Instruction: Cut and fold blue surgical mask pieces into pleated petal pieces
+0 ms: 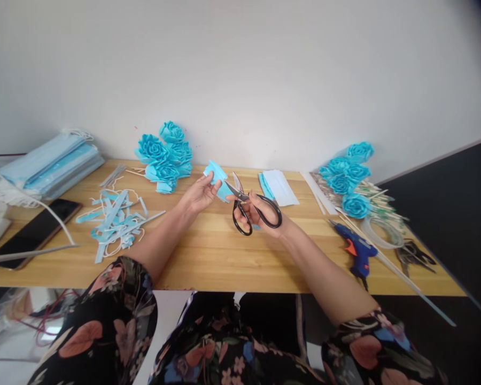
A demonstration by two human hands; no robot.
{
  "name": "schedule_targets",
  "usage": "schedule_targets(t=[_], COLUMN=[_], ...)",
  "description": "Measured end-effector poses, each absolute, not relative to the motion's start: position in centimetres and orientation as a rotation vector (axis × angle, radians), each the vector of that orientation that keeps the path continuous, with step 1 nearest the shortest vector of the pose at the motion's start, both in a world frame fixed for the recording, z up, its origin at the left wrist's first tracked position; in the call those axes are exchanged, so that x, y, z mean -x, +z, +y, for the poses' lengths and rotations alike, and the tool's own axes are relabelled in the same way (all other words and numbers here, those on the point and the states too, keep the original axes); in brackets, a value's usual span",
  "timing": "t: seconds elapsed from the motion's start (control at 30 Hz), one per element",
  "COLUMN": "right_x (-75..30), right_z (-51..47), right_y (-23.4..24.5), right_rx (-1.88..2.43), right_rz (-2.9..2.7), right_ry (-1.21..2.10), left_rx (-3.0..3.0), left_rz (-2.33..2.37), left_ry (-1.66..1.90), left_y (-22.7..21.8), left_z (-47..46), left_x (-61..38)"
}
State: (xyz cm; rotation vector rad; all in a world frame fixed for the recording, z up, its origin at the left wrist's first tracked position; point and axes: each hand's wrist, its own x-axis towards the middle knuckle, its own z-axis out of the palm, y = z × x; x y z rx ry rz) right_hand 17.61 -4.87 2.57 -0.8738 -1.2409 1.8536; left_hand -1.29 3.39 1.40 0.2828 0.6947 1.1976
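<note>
Pinching blue fabric (217,170), your left hand (201,193) is apparently steadying it at ten o'clock from scissors (243,197) your right hand (260,215) is gripping.

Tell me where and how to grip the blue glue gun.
Likely best by its handle, coming from the near side of the table: the glue gun lies with its handle toward that edge, and its nozzle points away to the left.
</note>
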Motion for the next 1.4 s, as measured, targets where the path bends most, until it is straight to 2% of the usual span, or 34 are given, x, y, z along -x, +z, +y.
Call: schedule_targets(t=[0.43,0.77,1.0,1.4], right_x=[-17.2,-17.1,-17.4,-17.1], right_z=[-3.7,-2.9,-2.8,-3.4], right_y=[2.0,0.9,0.4,-0.1], right_rx=[0.84,0.814,0.803,0.794], right_rz=[-1.233,-1.136,-1.116,-1.018], right_ry=[1.903,1.959,1.984,1.836], left_rx=[-0.457,-0.434,-0.515,-0.52], left_rz=[0.671,0.716,0.689,0.716], left_ry=[1.133,1.228,1.14,1.089], left_y=[1.1,0.5,-0.4,0.4], left_z=[2.9,3.8,3.6,3.0], left_x=[1.2,1.7,1.5,0.8])
